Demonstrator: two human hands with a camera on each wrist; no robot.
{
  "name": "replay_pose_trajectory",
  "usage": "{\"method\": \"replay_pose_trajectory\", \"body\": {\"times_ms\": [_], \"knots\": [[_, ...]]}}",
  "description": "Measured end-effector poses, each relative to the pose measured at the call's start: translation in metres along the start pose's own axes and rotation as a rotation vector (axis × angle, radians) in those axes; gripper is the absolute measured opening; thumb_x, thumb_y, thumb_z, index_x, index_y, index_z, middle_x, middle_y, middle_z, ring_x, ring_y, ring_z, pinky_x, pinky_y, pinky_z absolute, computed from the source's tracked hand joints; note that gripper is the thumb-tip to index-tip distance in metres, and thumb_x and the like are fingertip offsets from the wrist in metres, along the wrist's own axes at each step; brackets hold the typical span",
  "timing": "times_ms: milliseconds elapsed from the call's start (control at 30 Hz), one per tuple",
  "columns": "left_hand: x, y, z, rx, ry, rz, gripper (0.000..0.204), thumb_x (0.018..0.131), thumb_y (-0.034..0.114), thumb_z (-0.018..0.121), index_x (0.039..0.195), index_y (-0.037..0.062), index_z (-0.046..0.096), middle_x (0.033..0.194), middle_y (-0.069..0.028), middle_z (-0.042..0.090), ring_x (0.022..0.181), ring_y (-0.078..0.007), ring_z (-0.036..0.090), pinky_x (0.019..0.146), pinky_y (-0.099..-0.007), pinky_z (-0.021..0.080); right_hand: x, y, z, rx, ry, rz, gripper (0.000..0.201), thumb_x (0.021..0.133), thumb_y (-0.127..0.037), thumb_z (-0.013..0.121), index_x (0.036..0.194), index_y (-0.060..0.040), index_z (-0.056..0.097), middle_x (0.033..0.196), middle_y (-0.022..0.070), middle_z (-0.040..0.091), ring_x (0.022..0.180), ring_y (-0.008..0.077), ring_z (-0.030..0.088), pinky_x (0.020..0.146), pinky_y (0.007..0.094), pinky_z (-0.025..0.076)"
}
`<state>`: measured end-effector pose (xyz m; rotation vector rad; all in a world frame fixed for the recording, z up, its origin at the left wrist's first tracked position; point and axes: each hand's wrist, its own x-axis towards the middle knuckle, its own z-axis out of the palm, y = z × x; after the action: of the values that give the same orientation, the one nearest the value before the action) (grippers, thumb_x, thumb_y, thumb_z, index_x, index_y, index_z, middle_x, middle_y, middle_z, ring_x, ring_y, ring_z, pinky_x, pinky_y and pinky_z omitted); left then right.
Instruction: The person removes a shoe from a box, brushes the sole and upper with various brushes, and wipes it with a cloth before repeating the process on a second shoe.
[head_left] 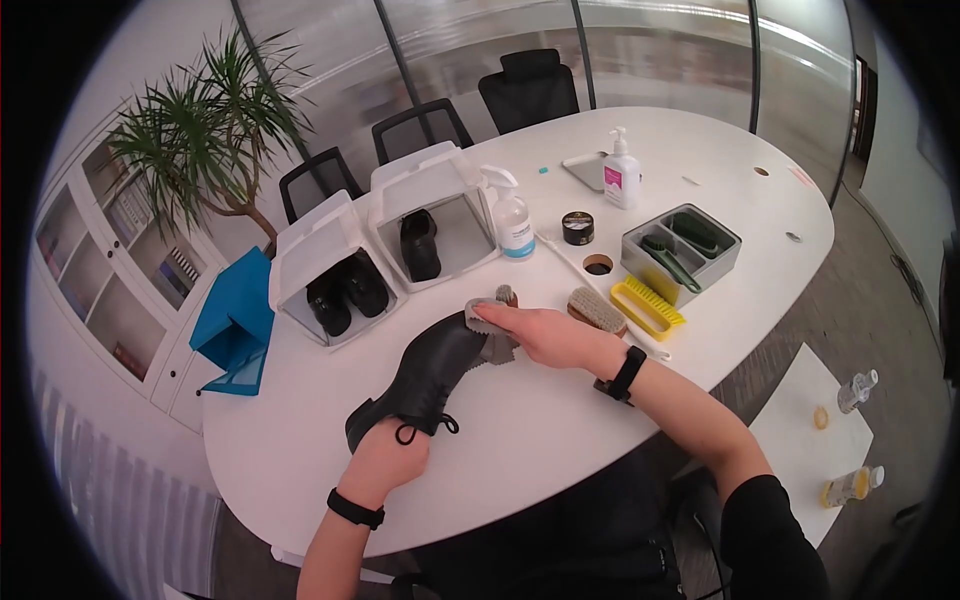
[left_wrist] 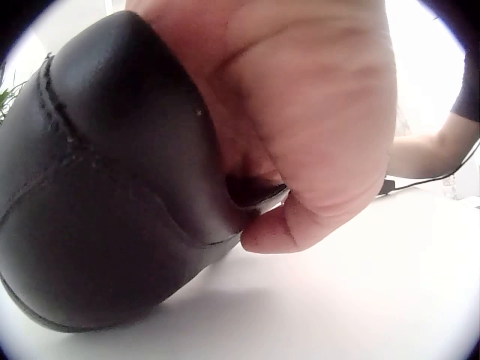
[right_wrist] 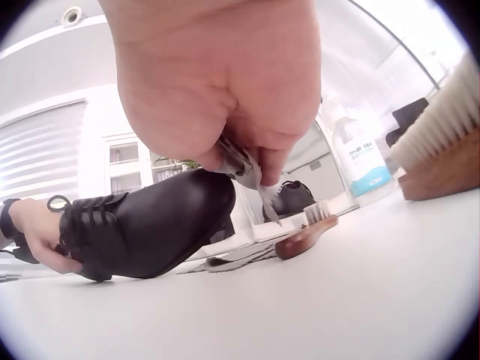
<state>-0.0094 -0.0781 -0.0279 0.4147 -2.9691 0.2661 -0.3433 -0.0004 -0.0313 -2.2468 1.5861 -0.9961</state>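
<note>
A black leather lace-up shoe point(head_left: 430, 372) lies on the white table point(head_left: 540, 440), toe pointing away from me. My left hand point(head_left: 385, 457) grips its heel end, fingers curled round the back point(left_wrist: 300, 112) of the shoe point(left_wrist: 97, 210). My right hand point(head_left: 540, 335) holds a grey cloth point(head_left: 492, 335) against the toe. In the right wrist view the fingers point(right_wrist: 217, 82) pinch the cloth point(right_wrist: 244, 169) just above the shoe's toe point(right_wrist: 150, 225). A small wooden brush point(right_wrist: 307, 232) lies right behind the toe.
A large wooden brush point(head_left: 597, 310) and a yellow brush point(head_left: 647, 307) lie right of my right hand. Behind stand two open white boxes point(head_left: 330, 250) holding black shoes, a spray bottle point(head_left: 512, 222), a polish tin point(head_left: 578, 227), a pump bottle point(head_left: 621, 172) and a grey tray point(head_left: 682, 250) of brushes.
</note>
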Motion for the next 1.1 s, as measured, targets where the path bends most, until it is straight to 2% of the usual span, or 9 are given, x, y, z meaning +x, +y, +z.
{"method": "replay_pose_trajectory", "body": {"times_ms": [167, 267, 367, 500, 633, 767, 900, 1000, 1100], "knots": [[0.015, 0.004, -0.007, -0.073, 0.084, 0.004, 0.022, 0.083, 0.009, 0.07, 0.101, -0.0016, 0.066, 0.081, -0.0206, 0.068, 0.073, -0.0398, 0.068, 0.07, -0.0484, 0.057, 0.018, -0.008, 0.03, -0.024, 0.112, 0.009, 0.075, 0.084, 0.01, 0.053, 0.156, -0.0085, 0.041, 0.157, 0.0177, 0.048, 0.12, 0.0411, 0.064, 0.102, 0.0452, 0.054], [0.019, 0.0, -0.015, -0.099, 0.091, -0.053, 0.027, 0.088, 0.013, 0.07, 0.111, -0.0003, 0.065, 0.087, -0.0209, 0.069, 0.077, -0.0419, 0.068, 0.073, -0.0493, 0.057, 0.032, -0.025, 0.055, -0.031, 0.201, 0.108, 0.073, 0.082, 0.012, 0.052, 0.153, -0.0061, 0.044, 0.158, 0.0188, 0.047, 0.13, 0.0402, 0.059, 0.107, 0.0442, 0.052], [0.02, 0.001, -0.033, -0.194, 0.115, -0.096, 0.031, 0.093, 0.015, 0.07, 0.12, 0.0013, 0.064, 0.1, -0.0223, 0.069, 0.089, -0.0443, 0.067, 0.081, -0.0492, 0.057, 0.043, -0.055, 0.073, -0.025, 0.303, -0.236, 0.072, 0.08, 0.016, 0.051, 0.149, -0.0036, 0.05, 0.159, 0.0176, 0.047, 0.151, 0.0364, 0.04, 0.125, 0.0477, 0.035], [0.017, 0.005, -0.053, -0.454, 0.17, -0.179, 0.037, 0.098, 0.016, 0.067, 0.131, 0.0006, 0.061, 0.127, -0.0258, 0.063, 0.118, -0.0462, 0.06, 0.1, -0.0467, 0.05, 0.055, -0.102, 0.047, -0.02, 0.32, -0.407, 0.07, 0.082, 0.013, 0.053, 0.149, -0.0059, 0.052, 0.158, 0.0135, 0.049, 0.149, 0.0332, 0.044, 0.126, 0.0479, 0.034], [0.009, 0.016, -0.075, -0.561, 0.125, -0.23, 0.041, 0.101, 0.016, 0.064, 0.138, -0.0003, 0.057, 0.138, -0.0258, 0.058, 0.128, -0.0449, 0.055, 0.109, -0.0443, 0.045, 0.064, -0.1, 0.011, -0.154, 0.292, -0.624, 0.065, 0.084, 0.006, 0.058, 0.146, -0.0117, 0.056, 0.154, 0.0104, 0.054, 0.145, 0.027, 0.05, 0.124, 0.0464, 0.038], [0.006, 0.03, -0.085, -0.626, 0.186, -0.136, 0.048, 0.101, 0.012, 0.062, 0.146, -0.0035, 0.052, 0.142, -0.0265, 0.058, 0.133, -0.0447, 0.052, 0.116, -0.0445, 0.039, 0.077, -0.085, -0.032, -0.36, 0.369, -0.534, 0.048, 0.085, 0.001, 0.06, 0.131, -0.013, 0.065, 0.145, 0.0085, 0.061, 0.138, 0.026, 0.056, 0.121, 0.0461, 0.042], [0.002, 0.041, -0.081, -0.904, 0.266, -0.261, 0.04, 0.104, 0.01, 0.058, 0.141, -0.0054, 0.056, 0.144, -0.0213, 0.06, 0.135, -0.0359, 0.053, 0.116, -0.0402, 0.038, 0.089, -0.061, -0.05, -0.495, 0.531, -0.392, 0.04, 0.085, 0.002, 0.061, 0.123, -0.0106, 0.067, 0.137, 0.0106, 0.063, 0.135, 0.0295, 0.056, 0.116, 0.042, 0.045], [0.001, 0.052, -0.088, -0.885, 0.327, -0.247, 0.041, 0.103, 0.009, 0.058, 0.142, -0.0048, 0.056, 0.144, -0.02, 0.06, 0.136, -0.0342, 0.054, 0.116, -0.0394, 0.038, 0.085, -0.074, -0.052, 0.159, 0.556, -0.206, 0.047, 0.092, 0.012, 0.045, 0.129, -0.0098, 0.063, 0.145, 0.0149, 0.059, 0.141, 0.0367, 0.052, 0.114, 0.0442, 0.045], [0.002, 0.052, -0.085, -0.935, 0.329, -0.282, 0.043, 0.103, 0.009, 0.058, 0.144, -0.0046, 0.055, 0.144, -0.0202, 0.06, 0.136, -0.0338, 0.054, 0.116, -0.0391, 0.038, 0.087, -0.086, -0.028, 0.027, 0.567, -0.408, 0.035, 0.096, 0.007, 0.048, 0.123, -0.0077, 0.065, 0.141, 0.0156, 0.062, 0.134, 0.0378, 0.056, 0.108, 0.0461, 0.049]]}}
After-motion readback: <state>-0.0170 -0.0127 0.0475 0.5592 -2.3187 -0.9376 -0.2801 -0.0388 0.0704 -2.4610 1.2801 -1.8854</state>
